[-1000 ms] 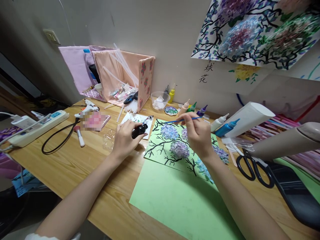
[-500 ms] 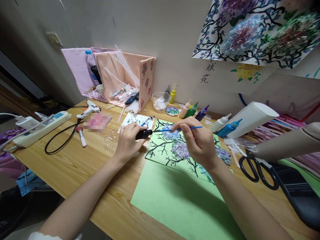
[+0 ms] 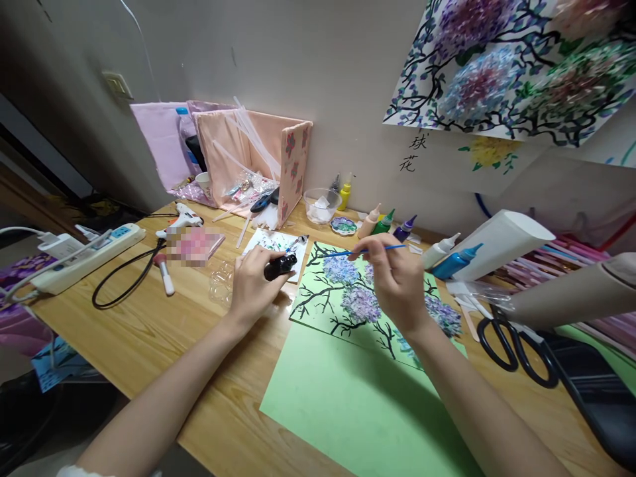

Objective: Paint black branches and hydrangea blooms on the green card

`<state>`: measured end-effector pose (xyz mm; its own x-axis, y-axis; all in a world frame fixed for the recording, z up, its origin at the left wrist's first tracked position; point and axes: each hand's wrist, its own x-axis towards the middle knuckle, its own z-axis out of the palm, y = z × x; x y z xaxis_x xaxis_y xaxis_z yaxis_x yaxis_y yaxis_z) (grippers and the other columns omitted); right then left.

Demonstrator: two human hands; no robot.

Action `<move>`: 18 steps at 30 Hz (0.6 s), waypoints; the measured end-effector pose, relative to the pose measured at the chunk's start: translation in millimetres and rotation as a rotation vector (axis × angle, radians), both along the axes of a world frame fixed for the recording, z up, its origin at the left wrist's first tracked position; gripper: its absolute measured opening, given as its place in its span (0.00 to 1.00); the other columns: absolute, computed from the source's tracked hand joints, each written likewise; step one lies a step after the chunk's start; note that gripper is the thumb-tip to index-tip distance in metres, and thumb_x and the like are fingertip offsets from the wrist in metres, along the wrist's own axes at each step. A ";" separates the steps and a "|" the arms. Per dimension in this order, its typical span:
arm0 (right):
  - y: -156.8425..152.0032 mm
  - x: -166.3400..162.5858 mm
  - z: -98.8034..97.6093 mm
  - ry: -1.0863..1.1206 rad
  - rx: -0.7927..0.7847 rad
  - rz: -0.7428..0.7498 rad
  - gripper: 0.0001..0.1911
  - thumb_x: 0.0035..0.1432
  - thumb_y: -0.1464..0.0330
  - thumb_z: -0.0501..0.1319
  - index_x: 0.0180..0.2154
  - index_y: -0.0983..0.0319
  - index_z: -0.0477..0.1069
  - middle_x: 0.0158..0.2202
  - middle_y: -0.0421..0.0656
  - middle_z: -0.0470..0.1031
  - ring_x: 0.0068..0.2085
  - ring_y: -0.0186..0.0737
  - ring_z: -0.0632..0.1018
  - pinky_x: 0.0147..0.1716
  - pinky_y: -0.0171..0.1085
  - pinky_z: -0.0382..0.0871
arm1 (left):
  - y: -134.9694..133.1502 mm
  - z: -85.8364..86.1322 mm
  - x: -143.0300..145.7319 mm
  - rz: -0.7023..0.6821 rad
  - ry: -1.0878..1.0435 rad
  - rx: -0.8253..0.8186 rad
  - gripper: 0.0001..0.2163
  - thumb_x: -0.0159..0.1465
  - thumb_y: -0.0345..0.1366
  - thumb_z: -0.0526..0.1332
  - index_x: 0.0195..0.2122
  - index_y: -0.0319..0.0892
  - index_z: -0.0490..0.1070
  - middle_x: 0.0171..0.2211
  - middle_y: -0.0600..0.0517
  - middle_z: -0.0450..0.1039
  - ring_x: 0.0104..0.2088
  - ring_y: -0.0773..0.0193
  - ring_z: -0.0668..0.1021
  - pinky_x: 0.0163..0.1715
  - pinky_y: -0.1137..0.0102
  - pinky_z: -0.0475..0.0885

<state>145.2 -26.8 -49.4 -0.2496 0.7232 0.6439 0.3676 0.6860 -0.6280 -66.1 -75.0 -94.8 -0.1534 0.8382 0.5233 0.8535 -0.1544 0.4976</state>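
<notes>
My left hand [image 3: 253, 281] is closed round a small black paint bottle [image 3: 279, 266], its tip pointing right, just left of the painting. My right hand [image 3: 395, 278] pinches a thin blue paintbrush [image 3: 365, 250] held level above the painting, its tip pointing left toward the bottle. The painting [image 3: 348, 301] shows black branches and purple-blue hydrangea blooms on green paper. A plain green sheet [image 3: 358, 404] overlaps its near edge. A white scrap with paint dabs [image 3: 271, 242] lies just behind the bottle.
Paint bottles [image 3: 392, 225] and a small palette dish [image 3: 344, 226] line the wall. Black scissors [image 3: 517, 341] and paper rolls [image 3: 501, 238] lie right. A glue gun [image 3: 181, 217], power strip [image 3: 89, 255], black cable [image 3: 124, 281] and pink fabric box [image 3: 258, 162] are left.
The brush tip met the black bottle's mouth half a second ago; now my right hand has drawn the brush back up and to the right, away from the bottle.
</notes>
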 end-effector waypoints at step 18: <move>22.1 -10.5 -44.6 -0.165 -0.207 0.077 0.20 0.65 0.59 0.46 0.34 0.60 0.72 0.34 0.43 0.76 0.36 0.40 0.74 0.38 0.37 0.64 | -3.2 3.1 4.1 -0.029 -0.009 0.007 0.12 0.55 0.36 0.66 0.40 0.46 0.69 0.37 0.53 0.72 0.40 0.59 0.73 0.41 0.64 0.60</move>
